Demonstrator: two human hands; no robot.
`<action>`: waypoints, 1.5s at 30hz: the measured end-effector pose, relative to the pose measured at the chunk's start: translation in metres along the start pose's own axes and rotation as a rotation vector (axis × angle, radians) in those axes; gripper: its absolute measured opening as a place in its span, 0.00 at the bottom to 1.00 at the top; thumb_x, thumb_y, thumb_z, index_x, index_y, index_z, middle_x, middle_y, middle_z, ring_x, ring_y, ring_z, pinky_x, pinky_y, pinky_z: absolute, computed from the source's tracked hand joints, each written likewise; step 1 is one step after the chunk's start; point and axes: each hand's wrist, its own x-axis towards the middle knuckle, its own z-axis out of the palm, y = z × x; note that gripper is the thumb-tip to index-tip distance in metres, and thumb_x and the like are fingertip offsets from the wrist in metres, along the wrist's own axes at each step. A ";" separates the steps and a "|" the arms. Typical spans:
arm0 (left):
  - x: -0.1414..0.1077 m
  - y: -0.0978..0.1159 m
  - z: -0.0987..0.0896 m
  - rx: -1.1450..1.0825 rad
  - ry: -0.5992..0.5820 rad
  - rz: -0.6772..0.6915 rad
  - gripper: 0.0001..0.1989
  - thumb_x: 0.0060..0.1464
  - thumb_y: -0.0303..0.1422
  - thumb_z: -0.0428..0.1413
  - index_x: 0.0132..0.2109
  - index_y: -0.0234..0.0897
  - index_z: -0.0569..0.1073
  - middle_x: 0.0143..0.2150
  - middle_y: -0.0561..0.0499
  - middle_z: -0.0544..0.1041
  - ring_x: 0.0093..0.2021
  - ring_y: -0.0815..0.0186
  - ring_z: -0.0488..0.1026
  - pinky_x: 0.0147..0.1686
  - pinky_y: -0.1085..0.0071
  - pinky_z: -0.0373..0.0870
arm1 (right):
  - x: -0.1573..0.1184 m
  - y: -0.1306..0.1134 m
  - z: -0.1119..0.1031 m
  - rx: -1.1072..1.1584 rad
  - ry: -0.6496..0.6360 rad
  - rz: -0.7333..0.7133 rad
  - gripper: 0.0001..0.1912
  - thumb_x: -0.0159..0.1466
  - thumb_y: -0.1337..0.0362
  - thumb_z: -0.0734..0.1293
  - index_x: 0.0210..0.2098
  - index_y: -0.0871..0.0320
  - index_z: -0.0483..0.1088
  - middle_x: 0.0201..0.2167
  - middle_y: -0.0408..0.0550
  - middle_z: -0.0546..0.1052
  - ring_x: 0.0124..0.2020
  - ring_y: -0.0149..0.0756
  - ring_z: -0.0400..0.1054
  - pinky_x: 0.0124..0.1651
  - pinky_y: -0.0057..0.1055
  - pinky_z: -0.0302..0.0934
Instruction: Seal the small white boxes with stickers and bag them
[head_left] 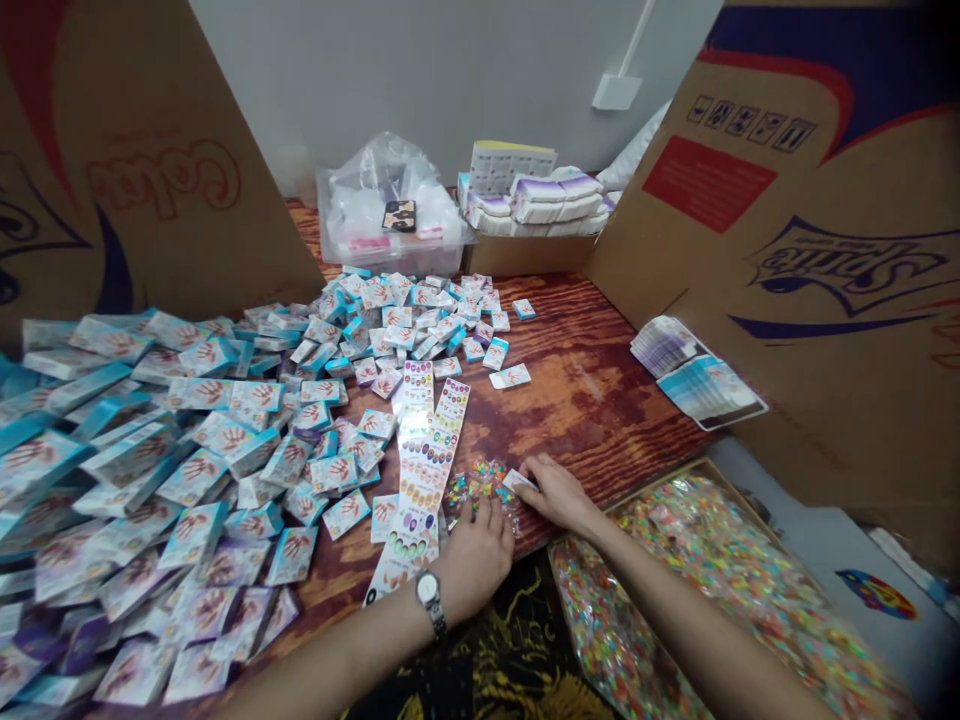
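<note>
My right hand (555, 495) pinches a small white card (519, 482) at the edge of a loose heap of multicoloured tiny pieces (480, 484) on the reddish wooden table (577, 390). My left hand (472, 555), with a wristwatch (429, 592), rests just below that heap, its fingers touching the pieces. Beside it lie long printed sticker strips (424, 470). Further left spreads a large pile of small white-and-blue printed packets (195, 450). A tray of colourful small pieces (712, 590) sits below my right forearm.
Printed cardboard sheets stand at the left (150, 170) and right (847, 260) of the table. At the back are a plastic tub with clear bags (394, 215) and stacked printed cards (532, 200). Two fanned card stacks (697, 370) lie at the right.
</note>
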 end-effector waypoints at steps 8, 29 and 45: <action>0.084 -0.077 -0.047 -0.152 0.092 -0.205 0.12 0.60 0.29 0.44 0.45 0.30 0.69 0.40 0.40 0.73 0.43 0.57 0.69 0.38 0.64 0.67 | 0.000 0.018 -0.020 0.255 0.119 0.029 0.10 0.62 0.55 0.62 0.34 0.55 0.65 0.22 0.39 0.72 0.23 0.32 0.65 0.26 0.25 0.54; 0.113 -0.102 -0.044 -1.101 0.280 -0.576 0.18 0.55 0.48 0.49 0.32 0.35 0.66 0.26 0.52 0.69 0.27 0.66 0.71 0.26 0.72 0.68 | -0.032 -0.026 -0.074 0.389 0.381 -0.265 0.09 0.65 0.62 0.61 0.42 0.56 0.70 0.36 0.48 0.75 0.36 0.35 0.69 0.37 0.28 0.63; -0.007 -0.067 -0.041 -2.014 0.535 -0.886 0.23 0.43 0.51 0.60 0.32 0.35 0.65 0.21 0.58 0.64 0.16 0.76 0.64 0.09 0.83 0.61 | -0.022 -0.100 -0.059 -0.707 0.461 -0.983 0.11 0.66 0.70 0.57 0.39 0.61 0.71 0.28 0.48 0.73 0.29 0.35 0.62 0.31 0.32 0.55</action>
